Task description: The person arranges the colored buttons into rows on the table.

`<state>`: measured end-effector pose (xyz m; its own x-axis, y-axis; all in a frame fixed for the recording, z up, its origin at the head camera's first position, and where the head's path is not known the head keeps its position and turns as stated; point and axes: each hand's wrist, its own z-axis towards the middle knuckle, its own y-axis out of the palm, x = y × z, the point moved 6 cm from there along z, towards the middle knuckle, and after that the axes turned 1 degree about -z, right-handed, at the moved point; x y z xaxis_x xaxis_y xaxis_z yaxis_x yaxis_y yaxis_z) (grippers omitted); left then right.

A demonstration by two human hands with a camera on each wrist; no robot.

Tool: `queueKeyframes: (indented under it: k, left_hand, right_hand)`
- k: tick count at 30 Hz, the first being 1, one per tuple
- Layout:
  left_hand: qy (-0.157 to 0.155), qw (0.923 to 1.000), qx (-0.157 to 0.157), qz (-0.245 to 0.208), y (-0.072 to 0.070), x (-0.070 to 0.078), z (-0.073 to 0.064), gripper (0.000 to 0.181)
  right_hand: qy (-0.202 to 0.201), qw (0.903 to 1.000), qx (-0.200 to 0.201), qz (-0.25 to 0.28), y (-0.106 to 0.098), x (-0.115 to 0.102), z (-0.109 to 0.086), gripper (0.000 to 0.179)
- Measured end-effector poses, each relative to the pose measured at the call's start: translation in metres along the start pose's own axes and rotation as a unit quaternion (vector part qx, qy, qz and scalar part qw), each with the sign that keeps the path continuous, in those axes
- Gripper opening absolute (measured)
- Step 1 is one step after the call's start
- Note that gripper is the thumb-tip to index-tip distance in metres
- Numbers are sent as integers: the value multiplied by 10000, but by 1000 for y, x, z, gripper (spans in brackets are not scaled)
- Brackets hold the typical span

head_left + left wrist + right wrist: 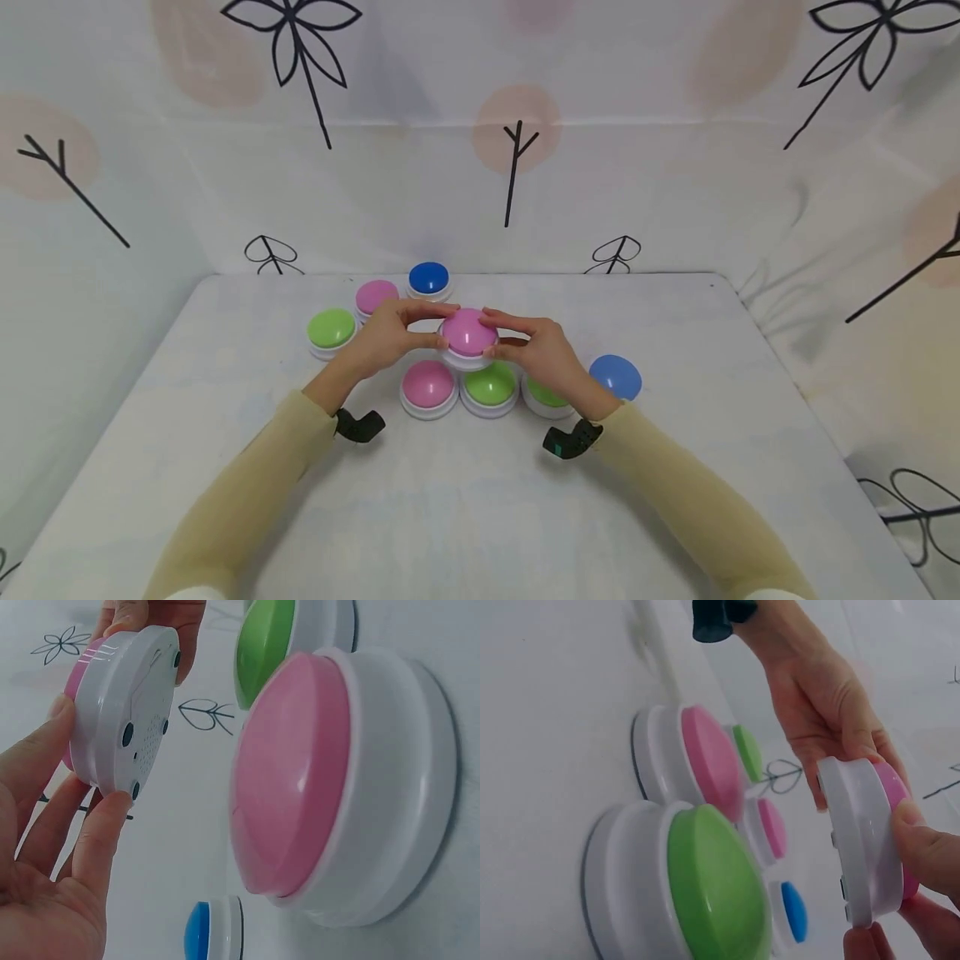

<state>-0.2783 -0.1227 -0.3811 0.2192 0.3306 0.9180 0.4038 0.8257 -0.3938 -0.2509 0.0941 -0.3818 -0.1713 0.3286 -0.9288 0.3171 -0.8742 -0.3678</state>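
Both my hands hold a round push button (468,333) with a pink dome and white base, raised above the table. My left hand (393,333) grips its left side and my right hand (543,354) its right side, fingers and thumbs on dome and base. The left wrist view shows its white underside (146,712) with dark round feet and small holes. Below and in front sit a pink button (428,386) and a green button (490,384), side by side. Another green button (545,396) lies partly hidden under my right hand.
Beyond my right wrist is a blue button (615,377). At the back left stand a green button (332,328), a pink button (375,295) partly behind my left hand, and a blue button (429,278). A patterned cloth wall (420,192) rises behind the white table (450,517).
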Motion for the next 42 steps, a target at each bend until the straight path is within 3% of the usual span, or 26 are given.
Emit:
queueKeyframes:
  k: [13,20,34,42]
  left_hand:
    - [20,9997,-215,151,6,-6,-30,44]
    - [309,9990,-289,163,8,-2,-42,43]
    - [319,9987,-406,54,11,-4,-71,45]
    - [301,9981,-538,-34,13,-8,-81,45]
  right_hand:
    - [-527,9985,-131,64,20,5,-20,45]
    - [-547,9984,-147,89,29,4,-28,45]
    - [-845,9957,-274,-259,47,-1,-43,46]
    - [-875,9952,-419,-88,57,-3,-51,46]
